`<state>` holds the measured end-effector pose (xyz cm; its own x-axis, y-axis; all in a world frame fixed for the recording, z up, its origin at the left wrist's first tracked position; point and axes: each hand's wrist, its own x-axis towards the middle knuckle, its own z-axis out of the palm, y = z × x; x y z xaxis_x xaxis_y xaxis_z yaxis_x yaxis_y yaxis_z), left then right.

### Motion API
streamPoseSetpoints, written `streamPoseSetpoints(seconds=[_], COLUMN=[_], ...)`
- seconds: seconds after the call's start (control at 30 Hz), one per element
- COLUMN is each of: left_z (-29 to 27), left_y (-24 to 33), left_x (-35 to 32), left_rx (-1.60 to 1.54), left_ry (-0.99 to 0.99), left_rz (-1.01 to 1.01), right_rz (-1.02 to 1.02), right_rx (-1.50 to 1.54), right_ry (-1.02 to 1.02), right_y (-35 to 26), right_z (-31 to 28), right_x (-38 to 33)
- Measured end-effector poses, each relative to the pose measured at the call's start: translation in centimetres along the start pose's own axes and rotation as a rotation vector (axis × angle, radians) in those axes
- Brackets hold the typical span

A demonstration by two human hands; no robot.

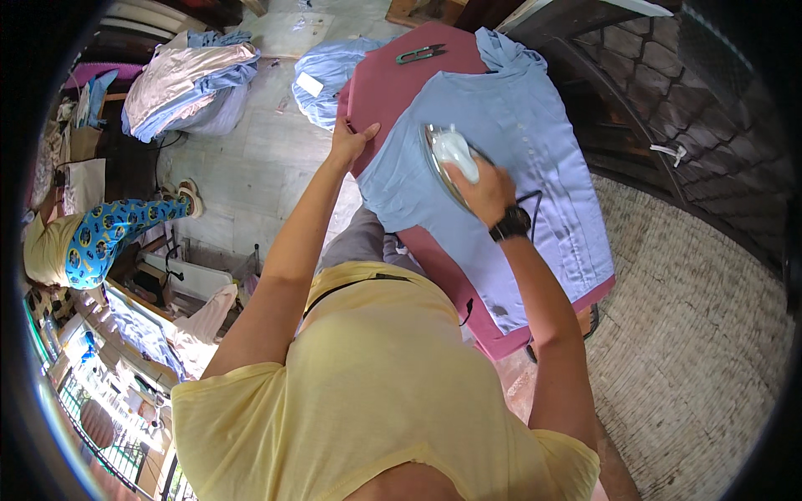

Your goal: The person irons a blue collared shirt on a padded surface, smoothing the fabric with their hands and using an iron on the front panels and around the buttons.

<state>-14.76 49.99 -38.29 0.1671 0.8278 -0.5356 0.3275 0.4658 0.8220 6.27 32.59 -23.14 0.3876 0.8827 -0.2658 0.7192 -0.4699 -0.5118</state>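
A light blue shirt point(518, 159) lies spread flat on a maroon ironing board point(393, 83). My right hand point(484, 190) grips the white handle of a clothes iron point(449, 154) that rests on the shirt near its left edge. A black watch sits on that wrist. My left hand point(349, 140) holds the board's left edge, touching the shirt's hem corner. A pair of thread snips point(420, 54) lies on the bare board at the far end.
A second blue garment point(322, 79) hangs off the board's far left. A pile of folded clothes point(188, 83) sits on the floor at upper left. A person in blue patterned trousers point(117, 234) sits at left. A woven mat point(693, 334) covers the floor at right.
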Motion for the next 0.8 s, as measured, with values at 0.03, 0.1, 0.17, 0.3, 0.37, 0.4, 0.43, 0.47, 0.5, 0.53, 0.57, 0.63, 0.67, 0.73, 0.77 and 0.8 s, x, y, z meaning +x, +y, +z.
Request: streamPoseSetpoints(seconds=[0.03, 0.1, 0.17, 0.3, 0.37, 0.4, 0.43, 0.47, 0.5, 0.53, 0.57, 0.63, 0.67, 0.73, 0.77, 0.8], left_z=[0.0, 0.0, -0.2, -0.1, -0.1, -0.1, 0.0, 0.0, 0.0, 0.0, -0.3, -0.3, -0.3, -0.3, -0.3, -0.2], left_y=[0.0, -0.5, -0.8, -0.9, -0.3, -0.2, -0.2, -0.1, 0.0, 0.1, -0.1, -0.2, -0.2, -0.5, -0.4, -0.3], left_x=[0.1, 0.5, 1.0, 0.2, 0.6, 0.6, 0.4, 0.4, 0.3, 0.2, 0.0, 0.2, 0.3, 0.2, 0.3, 0.4], left_rx=[-0.008, -0.021, -0.064, 0.008, 0.000, -0.003, -0.008, -0.013, -0.019, -0.017, -0.017, 0.002, 0.019, 0.037, 0.039, 0.041], left_ry=[0.000, 0.000, -0.019, 0.014, -0.010, -0.025, -0.027, -0.024, -0.023, -0.021, -0.011, 0.001, 0.006, 0.007, 0.008, 0.005], left_rz=[-0.002, -0.009, -0.031, -0.015, -0.014, -0.014, -0.014, -0.010, -0.006, -0.011, -0.017, -0.006, 0.010, 0.020, 0.020, 0.022], right_rz=[-0.018, 0.003, 0.007, -0.027, -0.029, -0.025, -0.020, -0.020, 0.055, 0.072, 0.082, 0.036, 0.067, 0.095, 0.087, 0.037], right_rx=[0.001, 0.033, -0.005, 0.032, 0.038, 0.039, 0.039, 0.041, 0.045, 0.067, 0.090, 0.137, 0.122, 0.068, 0.032, 0.044], right_ry=[0.034, 0.006, 0.007, -0.002, -0.009, 0.009, 0.029, 0.050, 0.009, 0.014, 0.015, 0.102, 0.082, 0.047, 0.034, 0.101], right_y=[-0.6, -4.0, -5.1, -4.0, -3.2, -3.4, -3.8, -4.4, -5.2, -5.1, -5.1, -3.0, -1.8, 1.1, 2.7, 3.9], right_z=[0.5, -0.8, -0.5, -0.6, -0.6, -0.6, -0.4, -0.4, -0.7, -0.8, -0.9, 0.2, 0.4, 0.8, 1.1, 1.4], right_x=[1.7, 4.6, 6.2, 4.8, 4.6, 4.8, 5.1, 5.6, 6.0, 5.4, 4.7, 2.4, 0.4, -4.6, -7.0, -9.4])
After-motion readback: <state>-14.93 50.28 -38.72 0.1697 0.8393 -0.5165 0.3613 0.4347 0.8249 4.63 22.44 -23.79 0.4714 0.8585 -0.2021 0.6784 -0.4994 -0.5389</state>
